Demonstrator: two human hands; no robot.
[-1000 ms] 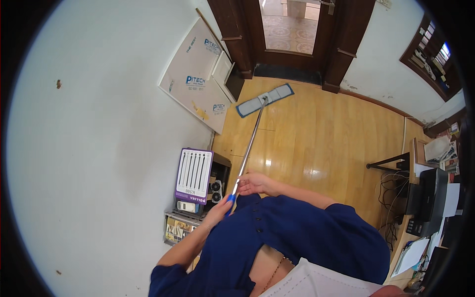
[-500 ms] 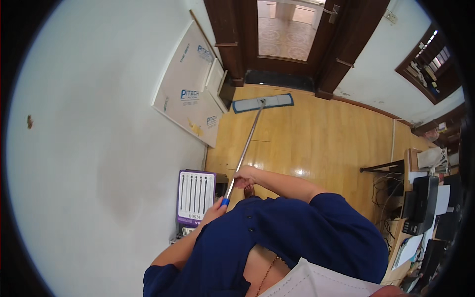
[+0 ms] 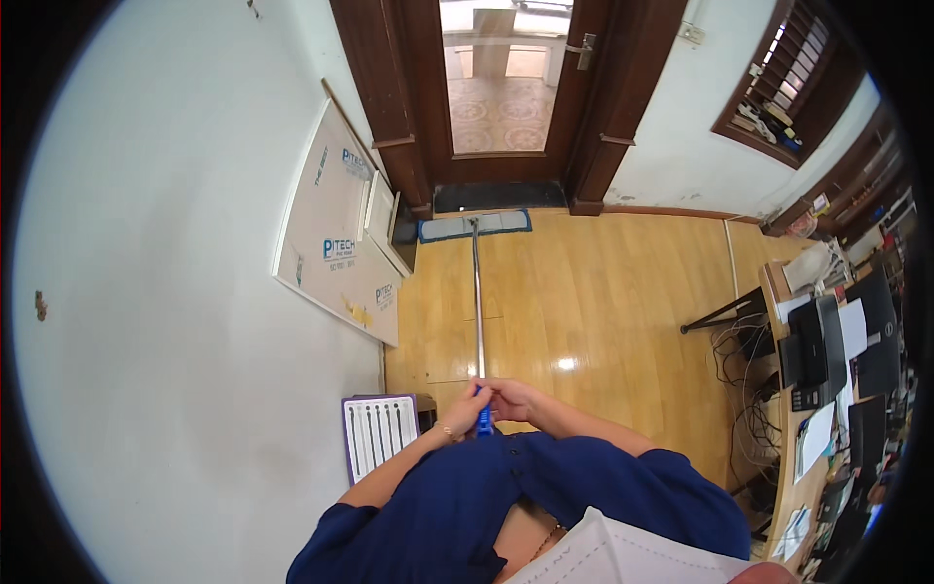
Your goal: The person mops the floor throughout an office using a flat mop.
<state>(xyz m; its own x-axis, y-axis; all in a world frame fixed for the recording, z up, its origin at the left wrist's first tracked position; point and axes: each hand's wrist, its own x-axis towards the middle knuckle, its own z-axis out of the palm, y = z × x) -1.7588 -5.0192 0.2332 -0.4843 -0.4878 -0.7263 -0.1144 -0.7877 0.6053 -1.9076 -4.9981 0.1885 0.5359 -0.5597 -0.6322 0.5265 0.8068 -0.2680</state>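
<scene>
Mop (image 3: pixel 477 292) apparently gripped by both hands (image 3: pixel 486 401).

Two hands, the left hand (image 3: pixel 465 413) and the right hand (image 3: pixel 510 397), are gripping one mop (image 3: pixel 477 292). One flat cardboard box (image 3: pixel 336 238) is leaning at ten o'clock. One purple-edged box (image 3: pixel 377 435) is sitting at seven o'clock. One door (image 3: pixel 501 92) is standing at twelve.

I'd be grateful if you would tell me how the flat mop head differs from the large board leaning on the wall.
The mop head is a narrow blue-grey strip; the board is a broad pale panel. The mop head lies flat on the wooden floor before the door; the board stands tilted against the white wall. The mop head joins a metal pole held by both hands; the board is untouched. Both are flat rectangles.
</scene>
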